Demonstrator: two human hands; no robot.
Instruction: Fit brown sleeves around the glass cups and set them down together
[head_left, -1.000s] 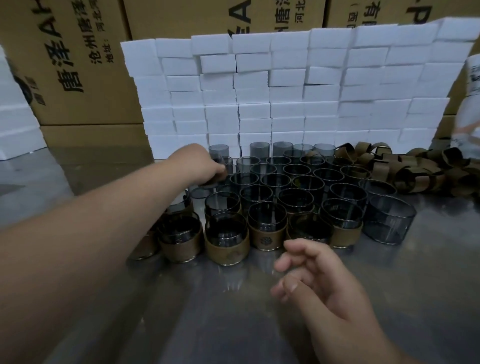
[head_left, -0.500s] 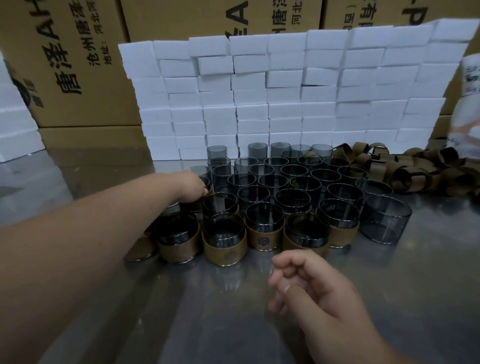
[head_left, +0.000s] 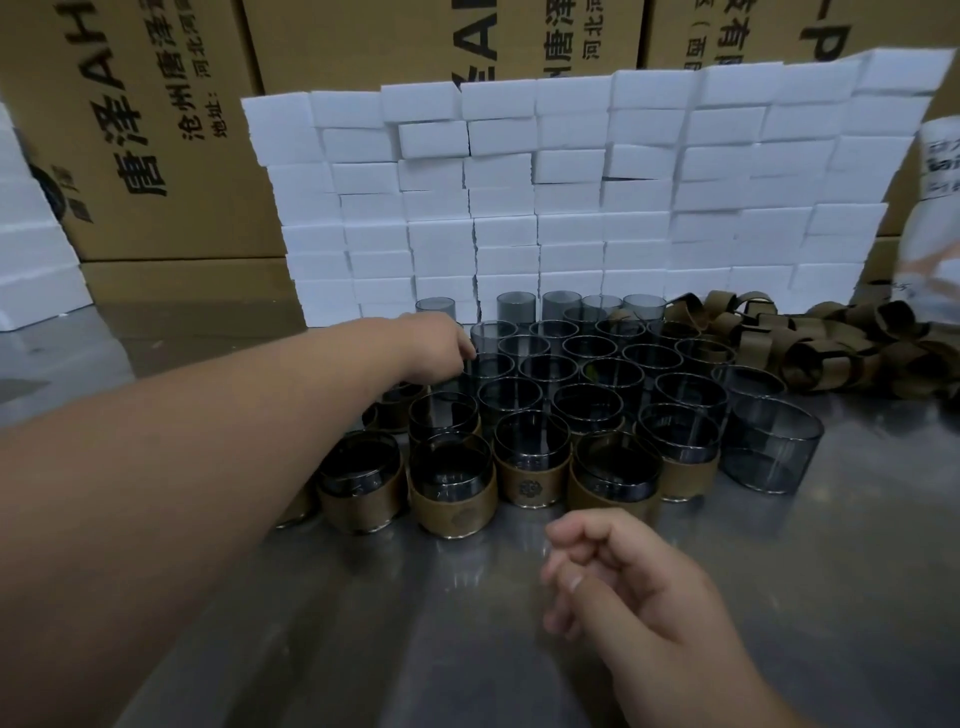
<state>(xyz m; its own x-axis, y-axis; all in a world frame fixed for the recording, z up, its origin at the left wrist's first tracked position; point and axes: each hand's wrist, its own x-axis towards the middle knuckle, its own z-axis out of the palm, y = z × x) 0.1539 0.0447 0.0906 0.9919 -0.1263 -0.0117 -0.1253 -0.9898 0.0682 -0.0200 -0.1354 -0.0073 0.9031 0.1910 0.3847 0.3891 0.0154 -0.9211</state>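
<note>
Several smoky glass cups (head_left: 587, 364) stand packed together mid-table. The front rows wear brown sleeves, such as the sleeved cup (head_left: 457, 499) and the one with a logo (head_left: 532, 470). Two bare cups (head_left: 769, 447) stand at the cluster's right edge. Loose brown sleeves (head_left: 831, 348) lie heaped at the back right. My left hand (head_left: 434, 348) reaches over the cluster's left side, fingers curled down onto the cups; its fingertips are hidden. My right hand (head_left: 639, 592) hovers near the front with loosely curled fingers and nothing in it.
A wall of white foam blocks (head_left: 571, 208) rises right behind the cups, with cardboard boxes (head_left: 156, 130) behind it. More foam (head_left: 26, 234) sits far left and a white bag (head_left: 935, 208) far right. The steel table (head_left: 831, 597) is reflective.
My left hand drew back from the rear cups to the cluster's left side, then shifted slightly right. My right hand has barely moved.
</note>
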